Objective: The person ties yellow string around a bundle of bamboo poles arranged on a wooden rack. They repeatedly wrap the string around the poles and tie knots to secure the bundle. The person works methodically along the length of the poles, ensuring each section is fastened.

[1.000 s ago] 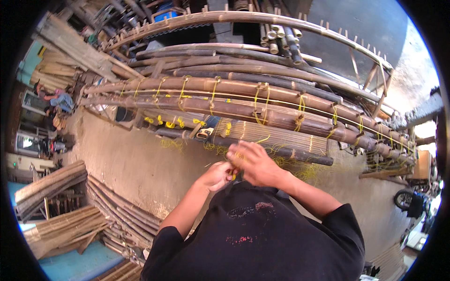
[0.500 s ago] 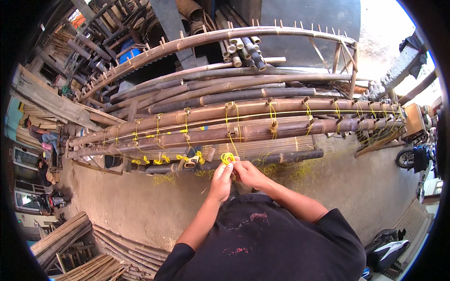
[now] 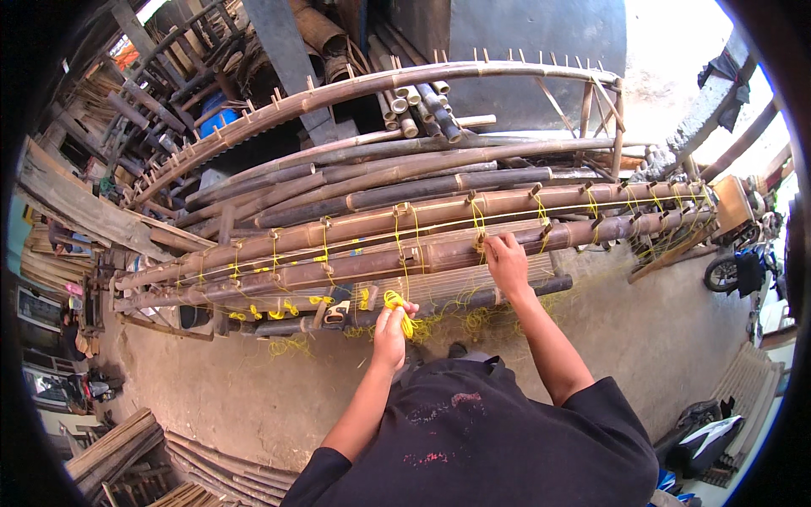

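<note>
My left hand [image 3: 389, 336] is closed round a small looped coil of yellow cord [image 3: 394, 300], held in front of the near bamboo pole. A strand of the cord runs up to the ties on the two long parallel bamboo poles [image 3: 363, 269]. My right hand [image 3: 508, 266] reaches forward to the near pole, right of the coil. Its fingers are bent together beside a yellowish cord tie [image 3: 480, 239]; what they pinch is hidden. Wooden pegs [image 3: 402, 208] stick out along both poles, with yellow cord tied across at intervals.
Below the poles hang several yellow cord bundles [image 3: 287, 307] beside a handsaw [image 3: 336, 314]. A dark bamboo pole [image 3: 473, 300] lies low in front, with tangled cord [image 3: 422, 328]. Behind stand a pegged bamboo rail [image 3: 372, 84] and stacked poles. A motorcycle [image 3: 733, 277] is at right.
My right hand has left the coil and moved forward and right to the near pole. My left hand keeps the coil, slightly lower and further left. The view has shifted a little.
</note>
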Demonstrator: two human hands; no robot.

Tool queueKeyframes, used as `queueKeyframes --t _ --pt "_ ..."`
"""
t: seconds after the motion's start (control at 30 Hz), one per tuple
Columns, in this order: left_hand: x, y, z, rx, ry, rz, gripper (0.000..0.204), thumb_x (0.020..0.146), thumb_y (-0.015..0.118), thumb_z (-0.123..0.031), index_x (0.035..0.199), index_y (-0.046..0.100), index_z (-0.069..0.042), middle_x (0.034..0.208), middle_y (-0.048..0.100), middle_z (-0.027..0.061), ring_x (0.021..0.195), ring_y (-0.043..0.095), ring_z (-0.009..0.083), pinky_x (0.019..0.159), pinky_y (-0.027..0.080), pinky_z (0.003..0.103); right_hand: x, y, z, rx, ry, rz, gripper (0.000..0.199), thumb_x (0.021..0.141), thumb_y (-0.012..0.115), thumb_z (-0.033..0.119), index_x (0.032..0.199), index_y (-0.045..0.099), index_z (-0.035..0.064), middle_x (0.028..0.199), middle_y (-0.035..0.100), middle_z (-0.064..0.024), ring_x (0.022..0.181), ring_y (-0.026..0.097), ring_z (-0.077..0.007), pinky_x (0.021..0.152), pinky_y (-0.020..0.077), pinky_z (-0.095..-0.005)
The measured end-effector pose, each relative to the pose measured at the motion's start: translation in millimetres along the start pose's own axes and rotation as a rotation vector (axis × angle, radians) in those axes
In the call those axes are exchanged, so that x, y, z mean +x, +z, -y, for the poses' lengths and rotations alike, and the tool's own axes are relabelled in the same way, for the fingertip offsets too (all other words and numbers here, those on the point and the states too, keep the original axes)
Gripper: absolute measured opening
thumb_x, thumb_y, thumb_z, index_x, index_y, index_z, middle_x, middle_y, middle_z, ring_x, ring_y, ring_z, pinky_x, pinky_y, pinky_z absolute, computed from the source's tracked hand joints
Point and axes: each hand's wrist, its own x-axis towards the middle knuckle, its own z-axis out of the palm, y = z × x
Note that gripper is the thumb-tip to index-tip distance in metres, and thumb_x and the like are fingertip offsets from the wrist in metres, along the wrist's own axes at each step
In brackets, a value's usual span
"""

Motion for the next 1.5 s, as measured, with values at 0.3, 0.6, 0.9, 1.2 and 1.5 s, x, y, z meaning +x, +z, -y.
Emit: queueKeyframes --t 0.3,0.6,0.9,1.2,1.5 --pt "-7.5 -13.4 -3.8 -0.023 -0.044 0.0 0.014 0.098 0.043 -0.011 0.099 0.056 -0.004 0.098 0.06 0.0083 0.096 0.057 0.0162 0.09 0.044 0.032 16.1 11.8 2.1 -0.325 -0.258 0.06 0.013 0.081 0.069 0.021 0.093 0.065 0.0164 0.104 0.052 -0.0053 0.081 0.057 -0.0186 0.074 0.0402 -0.0393" --pt "-10.5 -15.1 -8.9 -0.044 -0.072 -0.033 0.016 0.098 0.043 -0.012 0.1 0.056 -0.003 0.096 0.061 0.0091 0.092 0.059 0.0176 0.087 0.046 0.033 18.4 15.6 12.8 0.312 0.198 -0.015 0.007 0.089 0.062 0.015 0.091 0.064 0.0079 0.098 0.058 -0.0079 0.079 0.06 -0.0264 0.071 0.0464 -0.0383" --pt "0.3 -2.9 -5.9 -0.048 -0.175 -0.008 0.016 0.098 0.044 -0.011 0.104 0.055 -0.001 0.102 0.06 0.0102 0.096 0.059 0.0215 0.089 0.047 0.037 -3.4 36.1 -43.5 0.656 0.603 -0.042 0.01 0.098 0.054 0.013 0.095 0.056 0.0035 0.077 0.058 -0.0023 0.068 0.053 -0.0098 0.06 0.0459 -0.0264" --pt "3.4 22.0 -3.2 -0.464 -0.071 0.015 0.013 0.095 0.048 -0.01 0.098 0.056 -0.001 0.104 0.058 0.0091 0.107 0.052 0.0215 0.099 0.037 0.035 -31.9 -4.9 145.1 0.758 0.379 0.37 0.01 0.094 0.059 0.011 0.094 0.061 0.0007 0.073 0.061 -0.0002 0.065 0.054 -0.0071 0.059 0.0445 -0.0242" --pt "-4.0 29.8 -15.5 0.904 0.298 0.271 0.029 0.099 0.039 -0.024 0.1 0.054 0.001 0.089 0.06 0.0158 0.079 0.059 0.0327 0.075 0.047 0.044 6.0 -31.0 155.6 1.342 0.486 0.715 0.041 0.093 0.058 0.009 0.131 0.045 0.0133 0.085 0.057 -0.0069 0.069 0.061 -0.017 0.061 0.0541 -0.0302"
